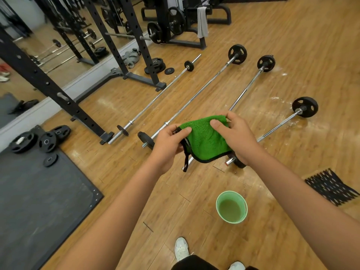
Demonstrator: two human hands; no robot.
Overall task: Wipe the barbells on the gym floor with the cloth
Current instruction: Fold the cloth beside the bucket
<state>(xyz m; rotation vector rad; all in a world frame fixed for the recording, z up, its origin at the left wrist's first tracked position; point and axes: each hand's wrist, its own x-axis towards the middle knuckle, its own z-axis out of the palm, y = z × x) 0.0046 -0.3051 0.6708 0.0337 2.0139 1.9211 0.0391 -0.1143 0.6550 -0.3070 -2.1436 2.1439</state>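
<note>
Standing nearest on the wooden floor (194, 211), a green bucket (231, 220) of cloudy water waited, probably for wetting. Above it, the left grip (167, 147) and right grip (238, 137) each pinched an edge of the green cloth (206, 142), thumbs on top. They held it spread in the air, seemingly to fold it into a pad. Beyond, four barbells (237, 54) lay side by side on the floor, none touched by the cloth.

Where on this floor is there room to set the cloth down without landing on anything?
Bare wood lies between the green bucket and the dark mat, and a wide stretch lies beyond the rightmost barbell. Only narrow lanes run between the barbells, and loose plates crowd the floor by the rack at left.
</note>
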